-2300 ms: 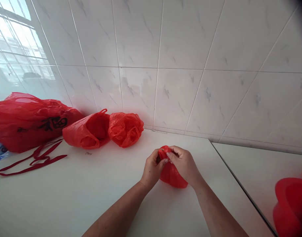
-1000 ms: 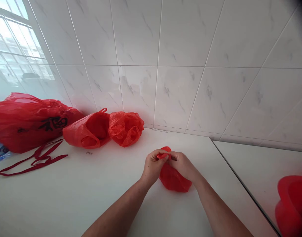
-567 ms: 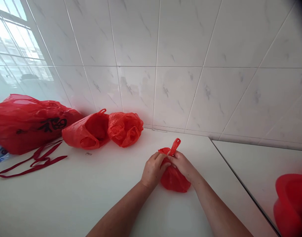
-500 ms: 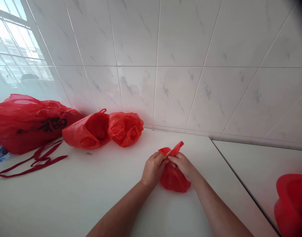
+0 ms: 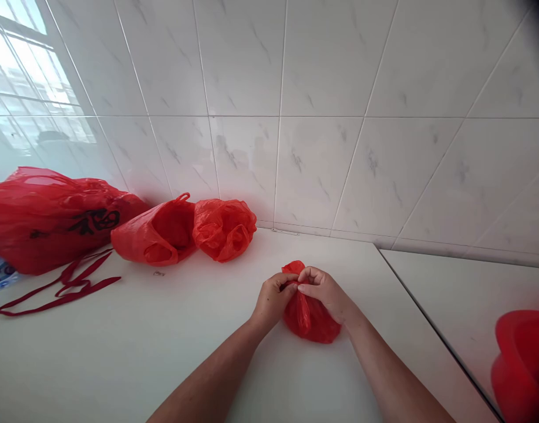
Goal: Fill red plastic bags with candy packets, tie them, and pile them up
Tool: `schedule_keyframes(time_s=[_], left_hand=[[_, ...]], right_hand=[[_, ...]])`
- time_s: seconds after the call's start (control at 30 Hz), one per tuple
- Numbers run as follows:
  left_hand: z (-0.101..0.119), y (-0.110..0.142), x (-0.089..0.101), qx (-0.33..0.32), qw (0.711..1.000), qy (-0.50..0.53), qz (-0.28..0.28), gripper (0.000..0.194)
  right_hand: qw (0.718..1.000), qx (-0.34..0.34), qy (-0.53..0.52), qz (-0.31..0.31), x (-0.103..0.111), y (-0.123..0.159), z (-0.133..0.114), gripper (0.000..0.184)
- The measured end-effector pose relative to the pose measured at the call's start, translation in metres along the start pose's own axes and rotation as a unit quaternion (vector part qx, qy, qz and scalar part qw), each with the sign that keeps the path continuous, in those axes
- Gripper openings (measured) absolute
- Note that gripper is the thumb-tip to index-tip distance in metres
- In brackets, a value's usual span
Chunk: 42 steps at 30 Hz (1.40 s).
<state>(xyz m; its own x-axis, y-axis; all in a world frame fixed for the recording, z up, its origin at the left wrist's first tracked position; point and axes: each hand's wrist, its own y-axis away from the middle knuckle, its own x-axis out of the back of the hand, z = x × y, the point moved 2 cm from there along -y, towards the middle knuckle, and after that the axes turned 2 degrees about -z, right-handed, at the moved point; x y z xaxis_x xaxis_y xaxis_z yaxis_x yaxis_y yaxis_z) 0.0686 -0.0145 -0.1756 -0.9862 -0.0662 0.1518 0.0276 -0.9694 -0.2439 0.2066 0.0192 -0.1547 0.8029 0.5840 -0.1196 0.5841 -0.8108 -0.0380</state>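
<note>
On the white tabletop in front of me rests a small red plastic bag point(image 5: 316, 322), gathered at its top. My left hand point(image 5: 273, 298) pinches the gathered neck from the left. From the right, my right hand point(image 5: 323, 292) grips the same neck between thumb and fingers, its fingertips close to those of the left. One twisted end of the bag hangs down the front below my fingers, and another crumpled part stands up behind them. What the bag contains is hidden.
Two red plastic bags, one open-mouthed point(image 5: 152, 235) and one crumpled point(image 5: 225, 230), lie by the tiled wall point(image 5: 322, 170). A large red bag with black lettering point(image 5: 53, 220) and a dark red strap point(image 5: 53, 302) are left. A red plastic container point(image 5: 522, 358) stands right, beyond the table seam.
The twisted end that stuck up to the right now hangs down the front of the bag. My right fingers have risen and closed at the neck beside the left ones.
</note>
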Motion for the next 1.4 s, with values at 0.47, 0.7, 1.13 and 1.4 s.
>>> schedule_keyframes(time_s=[0.47,0.7,1.13,1.4], left_hand=[[-0.002,-0.003,0.004,-0.066,0.977,-0.201,-0.016,0.015],[-0.001,-0.002,0.004,-0.079,0.972,-0.220,-0.004,0.018],[-0.001,0.010,-0.011,-0.167,0.943,-0.289,-0.018,0.017],[-0.002,0.019,-0.026,-0.215,0.924,-0.296,-0.113,0.019]], right_hand=[[0.969,0.033,0.232,0.076,0.004,-0.007,0.012,0.022],[0.947,0.044,0.295,0.118,-0.001,-0.005,0.012,0.016],[0.994,-0.015,0.043,0.100,0.020,-0.008,0.019,0.017],[0.970,0.009,0.079,0.228,0.040,-0.015,0.035,0.020]])
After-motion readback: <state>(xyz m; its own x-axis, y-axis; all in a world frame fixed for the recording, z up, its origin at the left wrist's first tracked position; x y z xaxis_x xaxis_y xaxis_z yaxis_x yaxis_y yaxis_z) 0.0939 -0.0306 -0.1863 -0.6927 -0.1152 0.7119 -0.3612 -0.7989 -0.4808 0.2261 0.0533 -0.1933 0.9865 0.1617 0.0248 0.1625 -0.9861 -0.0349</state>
